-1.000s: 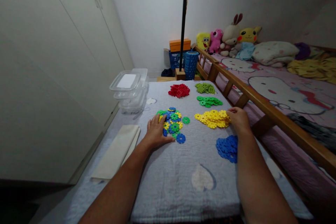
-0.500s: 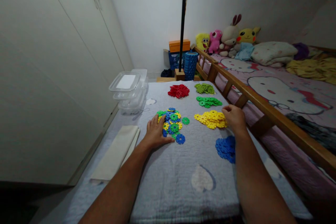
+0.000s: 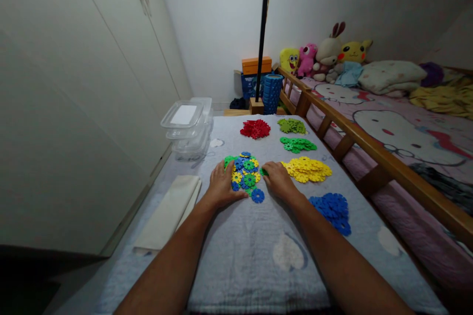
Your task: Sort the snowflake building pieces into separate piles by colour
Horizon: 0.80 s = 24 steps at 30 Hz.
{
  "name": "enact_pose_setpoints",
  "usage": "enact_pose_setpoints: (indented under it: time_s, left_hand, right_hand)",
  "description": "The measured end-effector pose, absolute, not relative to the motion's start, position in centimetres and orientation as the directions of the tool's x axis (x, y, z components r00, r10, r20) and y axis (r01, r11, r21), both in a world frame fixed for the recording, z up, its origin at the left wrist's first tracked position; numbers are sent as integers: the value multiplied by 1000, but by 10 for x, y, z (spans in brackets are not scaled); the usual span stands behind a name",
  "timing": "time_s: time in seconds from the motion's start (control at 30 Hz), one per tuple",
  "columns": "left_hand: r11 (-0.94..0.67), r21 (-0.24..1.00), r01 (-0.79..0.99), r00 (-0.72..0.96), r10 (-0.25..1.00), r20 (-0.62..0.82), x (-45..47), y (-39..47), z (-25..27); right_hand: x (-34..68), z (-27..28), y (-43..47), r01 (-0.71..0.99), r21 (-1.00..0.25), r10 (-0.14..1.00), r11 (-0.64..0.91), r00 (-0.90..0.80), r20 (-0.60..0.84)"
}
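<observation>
A mixed heap of blue, green and yellow flower-shaped plastic discs [image 3: 245, 173] lies on the cloth-covered table. My left hand [image 3: 222, 186] rests against the heap's left side, fingers spread, thumb near a loose blue disc [image 3: 257, 196] at the front. Just right of the heap, the closed fingertips of my right hand [image 3: 279, 179] are on a single green disc [image 3: 262, 171], which they partly cover. Sorted by colour are a yellow pile [image 3: 309, 169], a blue pile [image 3: 334, 210] partly behind my right forearm, a green pile [image 3: 297, 144], a lime-green pile [image 3: 291, 126] and a red pile [image 3: 255, 129].
Stacked clear plastic boxes [image 3: 190, 130] stand at the table's back left. A folded cream cloth [image 3: 168, 214] lies in front of them. A wooden bed rail [image 3: 343, 128] runs along the right side, and a black pole [image 3: 262, 34] rises behind the table.
My right hand has moved left from the yellow pile to the single green disc beside the mixed heap. My left hand keeps its place at the heap. The view has shifted slightly.
</observation>
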<state>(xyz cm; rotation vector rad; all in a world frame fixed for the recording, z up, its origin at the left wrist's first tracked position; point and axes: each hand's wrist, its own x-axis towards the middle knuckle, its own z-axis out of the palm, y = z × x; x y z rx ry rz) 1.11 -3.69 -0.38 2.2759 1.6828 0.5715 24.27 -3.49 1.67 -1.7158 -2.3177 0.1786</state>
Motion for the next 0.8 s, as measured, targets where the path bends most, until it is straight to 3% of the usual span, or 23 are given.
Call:
enact_pose_setpoints:
  time_s: [0.27,0.43,0.53,0.7,0.8]
  left_hand:
    - [-317,419,851,266,948,176,11,-36,0]
    - [-319,432,844,252,945,206,9,-35,-2]
    - [-330,439,836,252,940,228,8,-34,-3]
    - [-315,443,840,240,946,218,8,-34,-2]
    - [-302,431,850,239,951,195,9,-35,0]
  right_hand:
    - [256,26,-27,919,-293,964,265,-242,113]
    - [296,56,-4,920,-348,964,180,-95,247]
    - [330,73,16,871,-478,959,115,28,281]
    - [375,75,51,667,-728,924,-157,360,131]
    - [388,63,69,597,-770,880,-224,463,103]
